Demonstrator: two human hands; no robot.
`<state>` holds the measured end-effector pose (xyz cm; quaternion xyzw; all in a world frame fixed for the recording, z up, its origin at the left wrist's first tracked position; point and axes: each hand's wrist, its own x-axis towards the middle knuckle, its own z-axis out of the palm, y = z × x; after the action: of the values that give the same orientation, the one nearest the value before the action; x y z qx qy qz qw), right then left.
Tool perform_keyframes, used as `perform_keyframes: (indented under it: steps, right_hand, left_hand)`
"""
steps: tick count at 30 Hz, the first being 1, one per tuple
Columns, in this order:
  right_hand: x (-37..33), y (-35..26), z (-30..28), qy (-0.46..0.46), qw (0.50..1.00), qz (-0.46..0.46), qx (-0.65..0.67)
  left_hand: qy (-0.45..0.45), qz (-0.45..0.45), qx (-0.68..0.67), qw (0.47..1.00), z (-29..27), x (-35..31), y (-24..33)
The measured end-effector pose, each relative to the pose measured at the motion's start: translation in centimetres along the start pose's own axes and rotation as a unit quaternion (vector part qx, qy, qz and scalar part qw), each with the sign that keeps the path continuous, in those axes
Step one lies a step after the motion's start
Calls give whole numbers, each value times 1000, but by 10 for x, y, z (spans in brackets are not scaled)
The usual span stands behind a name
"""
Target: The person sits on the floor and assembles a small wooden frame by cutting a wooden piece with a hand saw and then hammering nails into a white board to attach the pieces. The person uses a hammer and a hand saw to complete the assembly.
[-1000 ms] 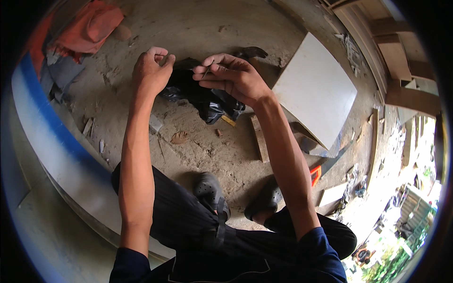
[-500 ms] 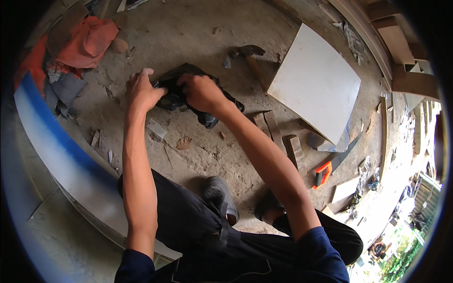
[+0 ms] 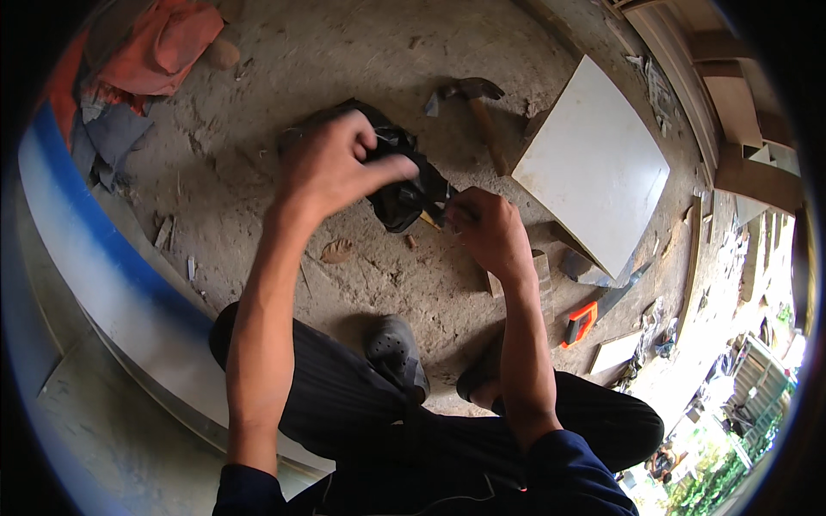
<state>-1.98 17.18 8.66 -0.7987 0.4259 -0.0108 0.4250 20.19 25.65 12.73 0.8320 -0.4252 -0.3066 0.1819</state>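
Observation:
A crumpled black plastic bag [image 3: 397, 206] lies on the dirty concrete floor in front of me. Over its upper left part hovers my left hand [image 3: 331, 168], slightly blurred, thumb and fingers apart with nothing seen between them. At the bag's right end my right hand [image 3: 495, 234] is closed, its fingertips pinching the black plastic. A thin yellowish piece sticks out beneath the bag near these fingers; its kind cannot be made out. Above my right hand lies a hammer [image 3: 487, 129] with a wooden handle.
A white board [image 3: 594, 168] lies right of the hammer, over wood blocks. Below it is a handsaw [image 3: 585, 320] with an orange and black handle. A dry leaf [image 3: 337, 250] lies near my foot. Orange sheeting [image 3: 163, 52] sits far left, above a curved blue-and-white panel [image 3: 95, 232].
My right hand has moved right and down to the bag's right end, closing on the plastic. My left hand has shifted right, over the bag. The view has moved slightly.

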Motion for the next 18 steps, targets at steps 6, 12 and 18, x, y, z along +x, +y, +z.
perform_keyframes:
  steps: [6,12,18]
  right_hand:
    - [12,-8,37,-19,997,-58,39]
    - [35,-36,85,98,982,-140,82]
    - [82,-31,105,97,989,-110,28]
  left_hand:
    - [-113,-52,151,981,49,9,-12]
    - [-44,-91,15,995,6,14,-38]
    - [-226,-9,-50,973,2,4,-44]
